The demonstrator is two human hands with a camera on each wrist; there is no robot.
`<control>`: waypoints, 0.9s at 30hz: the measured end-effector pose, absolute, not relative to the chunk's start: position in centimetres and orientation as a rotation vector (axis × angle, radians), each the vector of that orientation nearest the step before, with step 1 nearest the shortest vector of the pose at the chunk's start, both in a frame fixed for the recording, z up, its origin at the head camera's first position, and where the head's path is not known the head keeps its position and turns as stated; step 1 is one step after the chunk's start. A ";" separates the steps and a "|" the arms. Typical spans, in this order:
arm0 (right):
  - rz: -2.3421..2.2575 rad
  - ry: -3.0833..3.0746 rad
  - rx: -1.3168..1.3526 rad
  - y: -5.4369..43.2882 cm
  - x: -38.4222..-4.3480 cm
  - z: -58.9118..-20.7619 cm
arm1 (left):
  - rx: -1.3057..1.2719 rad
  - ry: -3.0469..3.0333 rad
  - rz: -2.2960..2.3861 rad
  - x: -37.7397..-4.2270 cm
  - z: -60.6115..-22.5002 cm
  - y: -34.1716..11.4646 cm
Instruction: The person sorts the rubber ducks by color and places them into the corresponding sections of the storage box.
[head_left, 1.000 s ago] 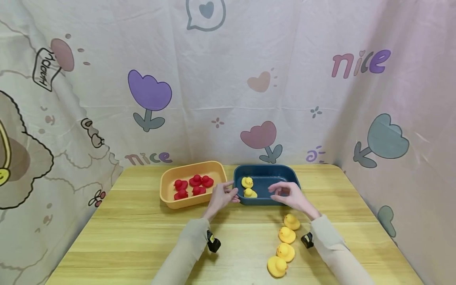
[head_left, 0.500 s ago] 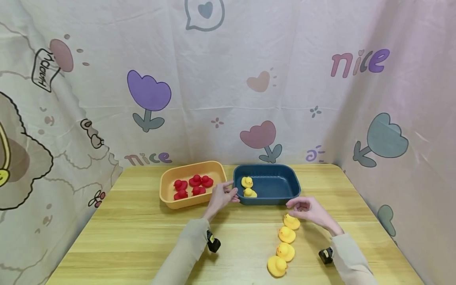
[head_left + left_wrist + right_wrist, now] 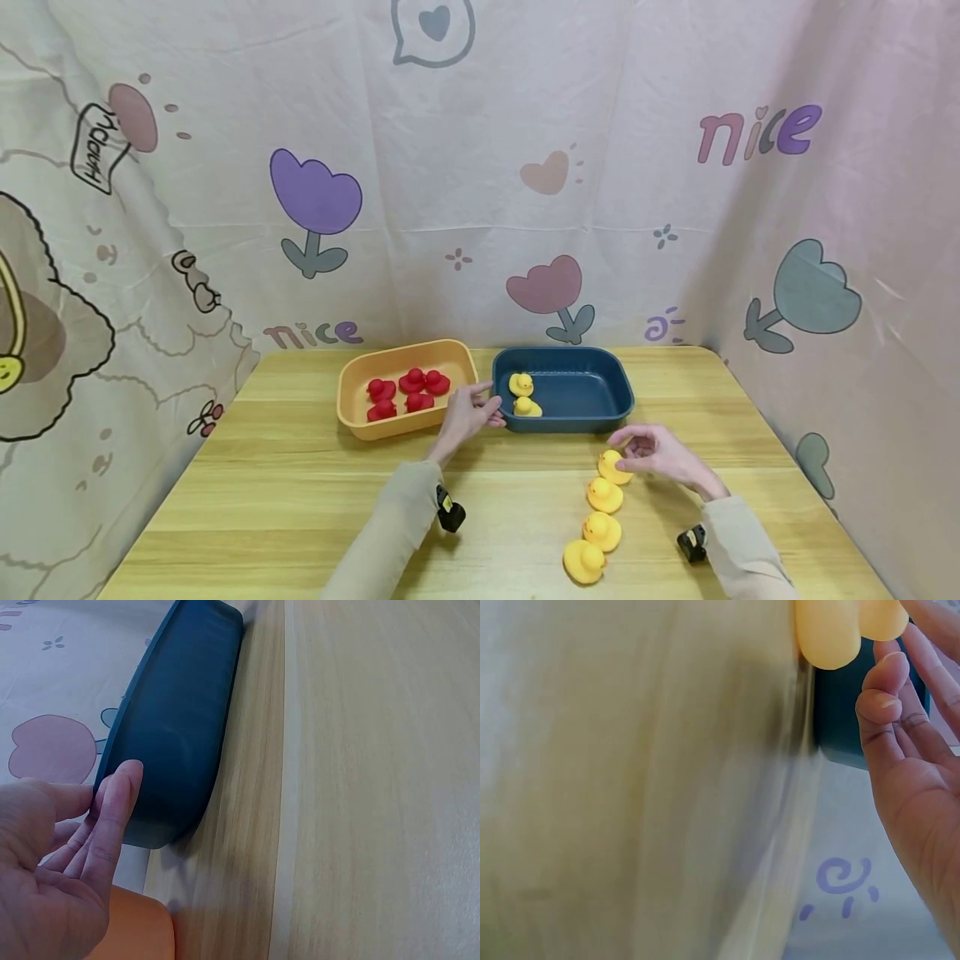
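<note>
My left hand (image 3: pixel 467 417) grips the near left corner of a blue rectangular bin (image 3: pixel 570 425), thumb and fingers at its rim and outer wall in the left wrist view. Two yellow rubber ducks (image 3: pixel 521 384) sit at the left inside it. My right hand (image 3: pixel 663 456) is around the farthest of several yellow ducks lined up on the table, its thumb overlapping that rubber duck (image 3: pixel 611 461) in the head view. The thumb and fingers stand apart, curved loosely. In the right wrist view, yellow duck shapes (image 3: pixel 829 634) show beyond the fingers.
An orange bin (image 3: pixel 360 431) with several red rubber ducks (image 3: pixel 414 381) stands left of the blue one. The other yellow ducks (image 3: pixel 602 531) run toward the front of the wooden table (image 3: pixel 262 500). A patterned cloth (image 3: pixel 450 292) hangs behind.
My right hand has moved from over the blue bin back toward me and to the right, then lowered around the farthest duck in the row. My left hand stays at the bin's corner.
</note>
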State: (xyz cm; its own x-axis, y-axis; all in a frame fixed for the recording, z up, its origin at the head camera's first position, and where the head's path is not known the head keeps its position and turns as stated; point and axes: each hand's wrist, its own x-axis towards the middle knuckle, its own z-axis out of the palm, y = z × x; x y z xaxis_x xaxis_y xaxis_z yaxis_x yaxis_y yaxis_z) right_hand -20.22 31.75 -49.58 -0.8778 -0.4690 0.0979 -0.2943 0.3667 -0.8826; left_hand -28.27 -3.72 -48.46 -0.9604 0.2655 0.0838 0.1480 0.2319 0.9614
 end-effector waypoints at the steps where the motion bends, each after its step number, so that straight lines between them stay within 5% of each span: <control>1: -1.527 2.448 -0.689 31.7 -20.2 -49.7 | 0.403 2.391 1.844 -28.3 -48.5 -3.7; 27: -1.461 2.438 -0.649 31.4 -20.4 -49.7 | 0.397 2.404 1.842 -28.5 -48.8 -3.6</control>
